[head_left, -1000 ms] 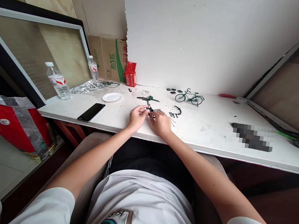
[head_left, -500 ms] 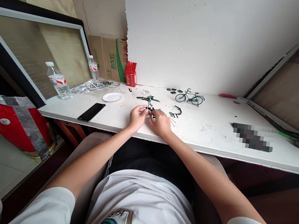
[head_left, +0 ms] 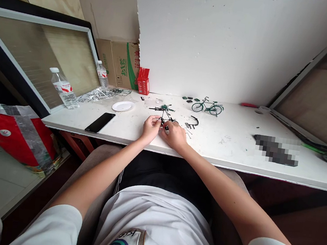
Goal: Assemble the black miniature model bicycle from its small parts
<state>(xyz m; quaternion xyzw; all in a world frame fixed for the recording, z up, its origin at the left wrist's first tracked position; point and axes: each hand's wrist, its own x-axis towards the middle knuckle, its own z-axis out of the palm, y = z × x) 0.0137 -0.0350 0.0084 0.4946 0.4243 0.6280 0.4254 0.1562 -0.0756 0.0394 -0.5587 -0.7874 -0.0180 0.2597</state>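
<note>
Head view shows 1 green model bicycle (head_left: 207,106) standing on the counter (head_left: 223,147) with 2 wheels, handlebar and seat in place, so it looks finished. To its left and nearer the person, the left hand (head_left: 151,128) and right hand (head_left: 176,135) both pinch a dark framework (head_left: 163,120), fingertips almost meeting; they hide much of it, so I cannot tell which joint they grip. Thin rods rise above the fingers but no whole wheel can be made out, so I judge this piece only partly put together.

Loose parts suggest more is left. A curved black part (head_left: 195,121) lies on the person's side of the bicycle's front wheel, with thin slivers (head_left: 190,134) nearer the person again. Well left of the bicycle is a green-and-black part (head_left: 163,108); whether it touches the framework is unclear. Small green pieces (head_left: 189,100) sit just left of the bicycle, apparently unattached.
</note>
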